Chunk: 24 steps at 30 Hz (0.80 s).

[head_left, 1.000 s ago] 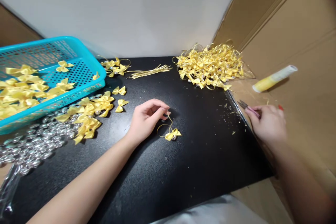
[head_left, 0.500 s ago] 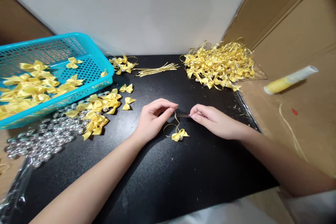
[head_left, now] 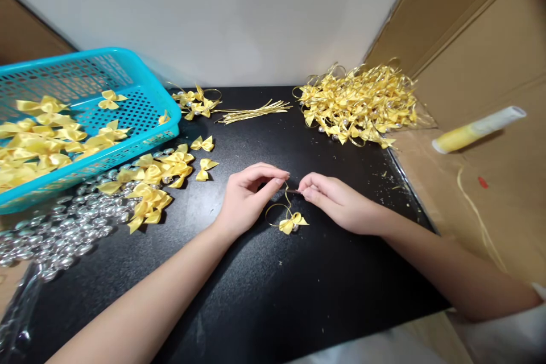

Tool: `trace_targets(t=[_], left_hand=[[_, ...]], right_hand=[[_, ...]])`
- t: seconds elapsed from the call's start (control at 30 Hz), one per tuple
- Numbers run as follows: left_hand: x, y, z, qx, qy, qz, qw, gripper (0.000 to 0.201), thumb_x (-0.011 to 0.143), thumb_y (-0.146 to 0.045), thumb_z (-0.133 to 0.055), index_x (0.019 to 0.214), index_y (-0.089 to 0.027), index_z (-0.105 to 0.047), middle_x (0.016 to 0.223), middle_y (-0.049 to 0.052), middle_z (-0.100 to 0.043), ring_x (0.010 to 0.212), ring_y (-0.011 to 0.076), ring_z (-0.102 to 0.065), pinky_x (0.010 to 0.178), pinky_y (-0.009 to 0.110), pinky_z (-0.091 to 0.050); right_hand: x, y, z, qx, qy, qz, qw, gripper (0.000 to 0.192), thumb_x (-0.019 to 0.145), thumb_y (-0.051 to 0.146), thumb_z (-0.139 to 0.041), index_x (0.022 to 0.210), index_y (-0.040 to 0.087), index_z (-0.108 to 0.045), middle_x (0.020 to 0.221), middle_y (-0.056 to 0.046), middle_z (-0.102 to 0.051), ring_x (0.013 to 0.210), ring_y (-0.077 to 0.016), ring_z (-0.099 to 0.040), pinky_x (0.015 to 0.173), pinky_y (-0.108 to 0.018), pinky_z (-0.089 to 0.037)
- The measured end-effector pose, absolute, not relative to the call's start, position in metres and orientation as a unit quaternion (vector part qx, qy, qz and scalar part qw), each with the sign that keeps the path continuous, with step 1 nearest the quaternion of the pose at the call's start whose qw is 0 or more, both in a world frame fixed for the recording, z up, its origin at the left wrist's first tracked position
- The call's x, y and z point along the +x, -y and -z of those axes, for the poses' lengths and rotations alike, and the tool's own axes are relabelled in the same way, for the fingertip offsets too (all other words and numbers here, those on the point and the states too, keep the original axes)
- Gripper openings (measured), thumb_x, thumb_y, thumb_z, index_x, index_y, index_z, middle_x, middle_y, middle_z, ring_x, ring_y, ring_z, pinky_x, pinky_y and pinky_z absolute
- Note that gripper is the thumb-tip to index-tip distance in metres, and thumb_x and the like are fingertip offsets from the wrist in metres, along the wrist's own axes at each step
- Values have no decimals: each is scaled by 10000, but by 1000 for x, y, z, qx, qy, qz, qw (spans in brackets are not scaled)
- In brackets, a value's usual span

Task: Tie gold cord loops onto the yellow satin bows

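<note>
Between the thumb and fingertips of my left hand (head_left: 253,190) is pinched the upper end of a gold tie (head_left: 287,196). The tie hangs down in a thin strand and curves into a loop on the left. At its lower end a yellow ribbon bow (head_left: 293,222) with a silver bead rests on the black tabletop (head_left: 256,296). Close by on the right, my right hand (head_left: 326,196) is closed on a thin dark strip (head_left: 294,191) pointing left towards the gold tie. Its exact kind is too small to tell, and whether it touches the tie is unclear.
A blue basket (head_left: 106,160) of yellow bows stands at left. Silver beads (head_left: 72,230) and loose bows (head_left: 149,199) lie before it. Gold ties (head_left: 256,112) lie at the back, beside a heap of beaded bows (head_left: 358,105). A yellow-white tube (head_left: 478,129) lies far right.
My right hand has moved slightly left, bringing the thin strip closer to my left fingertips. My left hand keeps its pinch on the gold tie. The view has shifted a little.
</note>
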<state>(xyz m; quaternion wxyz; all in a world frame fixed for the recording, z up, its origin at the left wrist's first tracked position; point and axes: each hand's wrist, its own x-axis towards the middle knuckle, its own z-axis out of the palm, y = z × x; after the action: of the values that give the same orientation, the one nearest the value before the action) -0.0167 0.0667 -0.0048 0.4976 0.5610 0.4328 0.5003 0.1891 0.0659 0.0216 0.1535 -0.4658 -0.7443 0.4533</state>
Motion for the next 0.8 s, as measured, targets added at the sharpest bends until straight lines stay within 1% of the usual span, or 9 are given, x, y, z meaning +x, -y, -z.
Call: trace_targets(t=[0.1,0.2,0.37,0.53,0.67,0.8], left_hand=[[-16,-67,6,521,-446,-500,528,65,765,-187,-735,796,-222,-780,816,18,-758,787,145,-702,762,262,-557],[-17,-68,9,487,-459,-498,552,69,750,-212,-756,810,-225,-788,835,19,-775,814,159,-721,808,286,-567],[-18,-67,14,461,-467,-503,562,102,742,-244,-779,842,-233,-798,866,29,-793,835,178,-738,852,313,-572],[-17,-67,14,453,-462,-522,555,78,738,-219,-784,807,-252,-803,849,14,-798,819,158,-741,814,270,-575],[-15,-67,12,453,-454,-531,554,104,742,-189,-779,794,-276,-804,828,-9,-798,805,132,-739,788,227,-566],[-16,-67,13,453,-453,-532,554,115,745,-182,-780,791,-285,-804,829,-15,-797,801,124,-738,783,214,-561]], right_hand=[[186,-62,-20,-464,750,-439,171,194,986,321,-401,905,191,-520,748,1,-583,683,-139,-527,633,-268,-406],[184,-57,-18,-467,740,-446,187,194,992,336,-389,919,198,-505,691,20,-539,645,-137,-497,598,-266,-379],[182,-51,-14,-484,716,-454,219,206,998,351,-378,928,196,-494,650,40,-492,591,-125,-459,566,-266,-341],[182,-49,-14,-495,705,-455,224,183,989,328,-394,915,192,-490,639,48,-481,580,-115,-448,569,-263,-322],[182,-49,-14,-502,702,-455,219,181,990,324,-395,913,192,-492,635,52,-472,579,-111,-440,570,-262,-314],[182,-49,-13,-503,702,-454,222,185,990,329,-393,911,193,-491,630,56,-465,575,-109,-434,567,-260,-310]])
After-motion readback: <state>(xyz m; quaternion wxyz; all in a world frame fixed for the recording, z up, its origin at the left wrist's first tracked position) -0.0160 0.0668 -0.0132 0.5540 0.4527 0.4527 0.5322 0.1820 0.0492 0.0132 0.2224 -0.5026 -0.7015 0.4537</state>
